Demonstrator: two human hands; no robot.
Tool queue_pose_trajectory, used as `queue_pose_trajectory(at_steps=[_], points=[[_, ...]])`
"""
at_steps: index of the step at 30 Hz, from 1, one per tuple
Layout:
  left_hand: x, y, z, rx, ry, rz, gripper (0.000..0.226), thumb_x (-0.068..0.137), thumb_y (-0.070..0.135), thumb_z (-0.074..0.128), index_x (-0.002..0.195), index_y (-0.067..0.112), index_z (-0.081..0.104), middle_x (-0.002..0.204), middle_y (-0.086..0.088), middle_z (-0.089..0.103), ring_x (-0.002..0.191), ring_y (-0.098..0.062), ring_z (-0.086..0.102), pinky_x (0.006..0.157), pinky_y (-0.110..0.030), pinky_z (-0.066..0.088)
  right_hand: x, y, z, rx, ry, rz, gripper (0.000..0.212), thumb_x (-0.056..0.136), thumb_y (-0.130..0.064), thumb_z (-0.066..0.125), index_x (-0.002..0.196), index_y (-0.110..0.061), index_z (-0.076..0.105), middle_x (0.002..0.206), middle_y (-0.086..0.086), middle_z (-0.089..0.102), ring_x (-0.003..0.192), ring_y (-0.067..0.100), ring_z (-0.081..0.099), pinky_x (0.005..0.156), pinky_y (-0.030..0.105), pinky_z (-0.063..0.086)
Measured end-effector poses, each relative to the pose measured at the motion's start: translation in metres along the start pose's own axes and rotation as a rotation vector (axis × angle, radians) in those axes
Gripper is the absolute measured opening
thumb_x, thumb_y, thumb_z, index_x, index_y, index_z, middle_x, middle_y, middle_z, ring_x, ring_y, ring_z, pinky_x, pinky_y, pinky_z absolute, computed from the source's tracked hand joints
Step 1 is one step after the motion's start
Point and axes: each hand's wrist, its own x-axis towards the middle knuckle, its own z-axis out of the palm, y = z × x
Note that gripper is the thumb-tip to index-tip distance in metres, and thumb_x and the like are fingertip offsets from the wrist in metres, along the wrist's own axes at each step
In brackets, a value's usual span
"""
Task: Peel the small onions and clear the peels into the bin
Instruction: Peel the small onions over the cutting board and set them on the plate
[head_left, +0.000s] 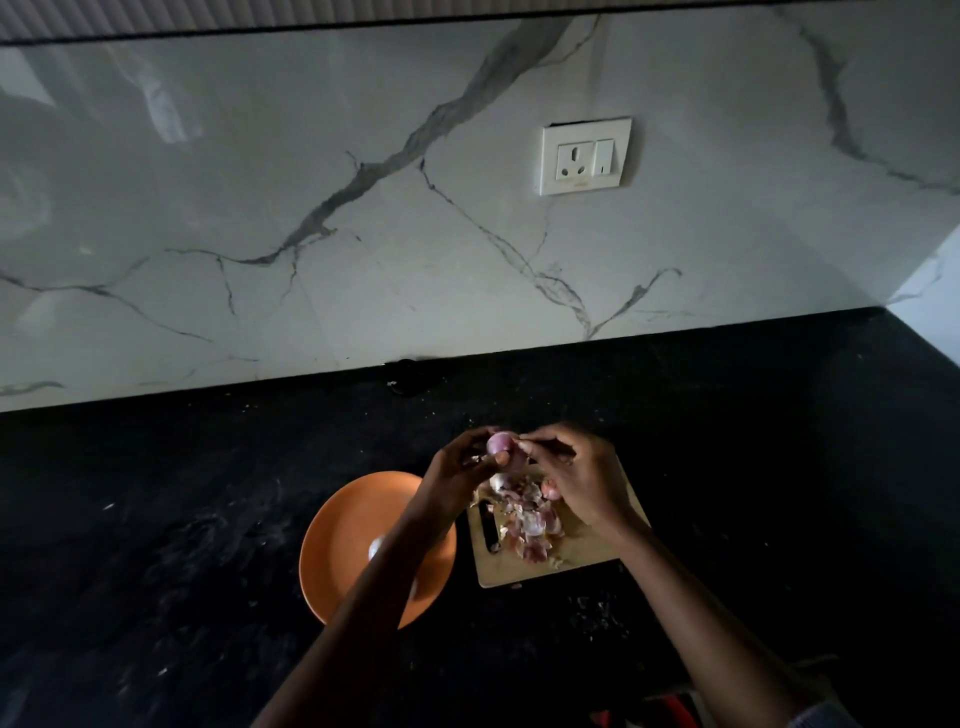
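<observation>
My left hand (457, 470) holds a small pinkish onion (500, 443) above the far edge of a wooden cutting board (587, 551). My right hand (576, 470) pinches at the onion's right side with thumb and fingertips. A pile of papery onion peels (530, 525) lies on the board below the hands. Another small onion (549, 488) shows under my right palm; whether the hand holds it I cannot tell. An orange plate (343, 525) sits left of the board, with a pale peeled onion (376, 546) on it, partly hidden by my left forearm. No bin is in view.
The black stone counter (182, 519) runs under everything, with small scraps scattered on it. A marble-pattern wall (363, 208) with a white socket (586, 156) rises behind. A small dark object (408, 376) sits at the wall's foot. Something red (675, 709) shows at the bottom edge.
</observation>
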Motion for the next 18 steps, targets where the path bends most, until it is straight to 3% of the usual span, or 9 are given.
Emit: queue_pose_trajectory(at_steps=[4, 9, 12, 15, 18], points=[[-0.003, 0.001, 0.003, 0.002, 0.006, 0.012, 0.038, 0.089, 0.017, 0.071, 0.125, 0.009, 0.063, 0.119, -0.009, 0.07, 0.113, -0.028, 0.066, 0.096, -0.038, 0.055, -0.002, 0.0, 0.013, -0.176, 0.08, -0.078, 0.013, 0.095, -0.019, 0.067, 0.105, -0.012, 0.068, 0.1, -0.003, 0.07, 0.088, 0.002, 0.062, 0.075, 0.007, 0.047], [-0.007, 0.002, 0.006, -0.001, -0.032, 0.005, 0.041, 0.086, 0.02, 0.074, 0.125, 0.011, 0.063, 0.121, -0.011, 0.069, 0.113, -0.028, 0.066, 0.092, -0.04, 0.054, 0.002, 0.004, 0.015, -0.193, 0.154, 0.11, 0.019, 0.1, -0.021, 0.059, 0.115, -0.01, 0.064, 0.108, -0.002, 0.066, 0.096, 0.009, 0.061, 0.075, 0.019, 0.049], [-0.011, 0.002, 0.003, -0.027, -0.061, 0.016, 0.04, 0.09, 0.013, 0.068, 0.129, 0.01, 0.06, 0.123, -0.01, 0.068, 0.112, -0.022, 0.066, 0.089, -0.031, 0.055, 0.005, 0.01, 0.003, -0.168, 0.164, 0.255, 0.018, 0.099, -0.023, 0.061, 0.115, -0.016, 0.064, 0.105, -0.003, 0.067, 0.086, 0.005, 0.061, 0.067, 0.012, 0.046], [-0.012, -0.001, 0.0, -0.121, -0.038, 0.002, 0.038, 0.089, 0.011, 0.069, 0.126, 0.014, 0.06, 0.119, -0.005, 0.07, 0.108, -0.023, 0.067, 0.089, -0.036, 0.057, 0.001, 0.023, -0.007, -0.134, 0.006, 0.397, 0.012, 0.096, -0.026, 0.065, 0.108, -0.025, 0.064, 0.089, -0.013, 0.066, 0.058, -0.005, 0.062, 0.048, 0.008, 0.042], [-0.012, -0.003, 0.001, -0.221, 0.017, -0.051, 0.042, 0.082, 0.012, 0.069, 0.122, 0.01, 0.054, 0.117, -0.011, 0.068, 0.103, -0.027, 0.069, 0.084, -0.036, 0.058, -0.005, 0.039, -0.007, -0.21, -0.15, 0.38, 0.017, 0.094, -0.027, 0.068, 0.11, -0.023, 0.071, 0.098, -0.005, 0.074, 0.066, -0.005, 0.062, 0.054, 0.005, 0.042]])
